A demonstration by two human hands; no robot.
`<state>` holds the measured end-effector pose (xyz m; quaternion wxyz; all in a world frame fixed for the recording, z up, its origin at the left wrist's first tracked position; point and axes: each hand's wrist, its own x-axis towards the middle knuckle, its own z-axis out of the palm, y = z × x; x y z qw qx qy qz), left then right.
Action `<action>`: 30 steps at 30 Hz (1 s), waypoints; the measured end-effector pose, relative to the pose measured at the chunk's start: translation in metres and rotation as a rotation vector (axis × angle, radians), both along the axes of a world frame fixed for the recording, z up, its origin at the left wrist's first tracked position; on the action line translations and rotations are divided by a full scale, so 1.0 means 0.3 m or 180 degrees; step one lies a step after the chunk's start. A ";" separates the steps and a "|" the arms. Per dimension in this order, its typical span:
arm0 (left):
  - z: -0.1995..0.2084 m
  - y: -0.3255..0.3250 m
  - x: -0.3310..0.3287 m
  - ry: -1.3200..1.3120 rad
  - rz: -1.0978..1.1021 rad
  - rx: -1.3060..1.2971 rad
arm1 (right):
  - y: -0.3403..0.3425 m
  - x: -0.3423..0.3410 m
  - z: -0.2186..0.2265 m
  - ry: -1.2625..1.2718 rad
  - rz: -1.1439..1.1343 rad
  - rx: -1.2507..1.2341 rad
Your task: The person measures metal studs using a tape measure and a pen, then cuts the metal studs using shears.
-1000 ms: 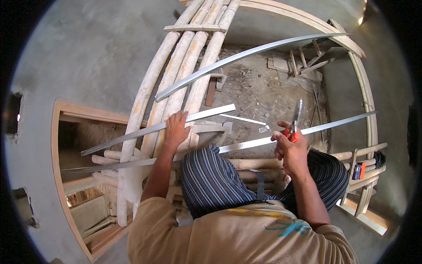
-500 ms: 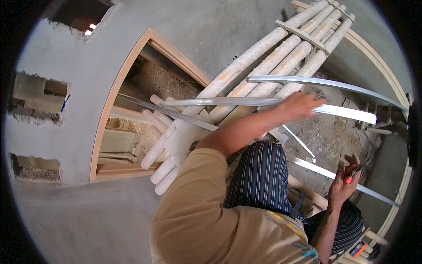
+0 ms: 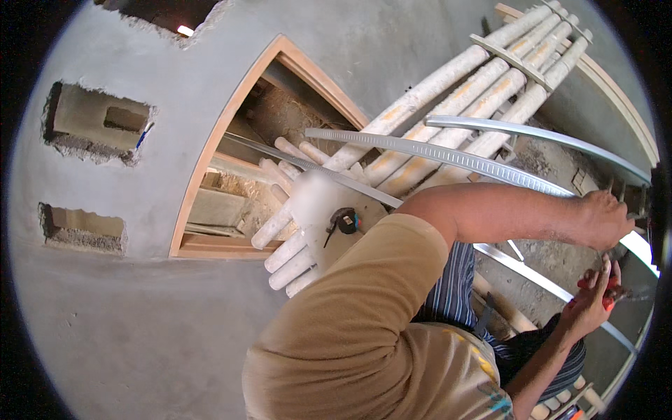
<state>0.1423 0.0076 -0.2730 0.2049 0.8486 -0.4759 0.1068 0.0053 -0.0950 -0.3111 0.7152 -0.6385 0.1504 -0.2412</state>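
My left hand [image 3: 606, 218] is at the far right, its arm stretched across the view and its fingers closed around a long slotted metal strip [image 3: 448, 155]. The strip passes behind my forearm, and its bright near end comes out past the hand. Just below, my right hand [image 3: 589, 308] grips red-handled snips [image 3: 607, 292]. Their grey blades are blurred and point to the right. A second metal strip [image 3: 539, 130] runs above the held one. Another strip [image 3: 525, 269] lies below, passing behind my right hand.
Several pale, stained poles [image 3: 437, 87] lie side by side under the strips. A black tape measure [image 3: 345, 220] rests on a board over them. At left stands a wooden frame [image 3: 183, 182] beside a grey plastered wall [image 3: 98, 308] with rough openings. Rubble covers the floor [image 3: 560, 227].
My left hand has moved right and down, and the slotted strip has shifted and turned with it. The snips in my right hand are now close to the strip's end. The head view has shifted.
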 end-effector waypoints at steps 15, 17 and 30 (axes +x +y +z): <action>0.147 -0.140 -0.076 0.0566 -0.0235 0.0246 | -0.013 -0.060 0.020 -0.0026 0.0142 0.0164; 0.162 -0.184 -0.056 0.0298 -0.0335 -0.0032 | -0.033 -0.054 0.031 -0.0204 -0.0060 0.0155; 0.510 -0.494 -0.150 0.0580 -0.0964 -0.0942 | 0.191 -0.030 -0.023 0.0167 0.1442 0.1974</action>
